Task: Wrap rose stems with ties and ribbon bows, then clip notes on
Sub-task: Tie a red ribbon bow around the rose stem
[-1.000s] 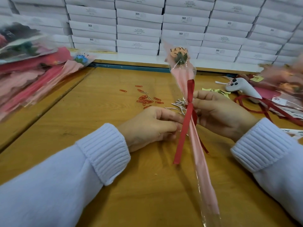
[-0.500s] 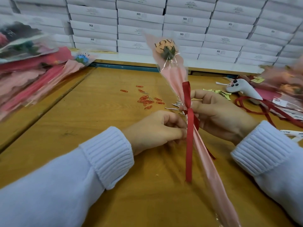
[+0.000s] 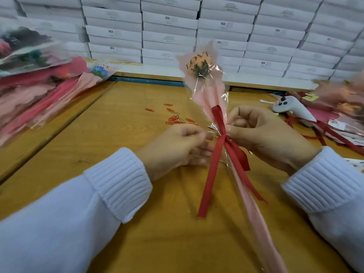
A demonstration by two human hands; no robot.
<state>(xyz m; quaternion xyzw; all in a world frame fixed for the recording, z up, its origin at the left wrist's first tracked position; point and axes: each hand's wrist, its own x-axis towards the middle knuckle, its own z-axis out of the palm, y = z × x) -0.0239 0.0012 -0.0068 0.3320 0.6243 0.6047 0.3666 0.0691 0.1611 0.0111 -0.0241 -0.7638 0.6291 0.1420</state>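
The right hand (image 3: 262, 140) has its fingers curled round one wrapped rose (image 3: 204, 91), with the thumb at the knot of one red ribbon (image 3: 208, 180) whose two tails hang below the hand. The rose stands tilted, its head above the hand. Just left of the knot, the left hand (image 3: 175, 148) reaches its blurred fingers to the longer tail; whether it grips it cannot be told. Beyond the left hand lie about a dozen red paper clips (image 3: 174, 118) and a few silver ties (image 3: 210, 128). Beyond the right hand is one white controller (image 3: 291, 108).
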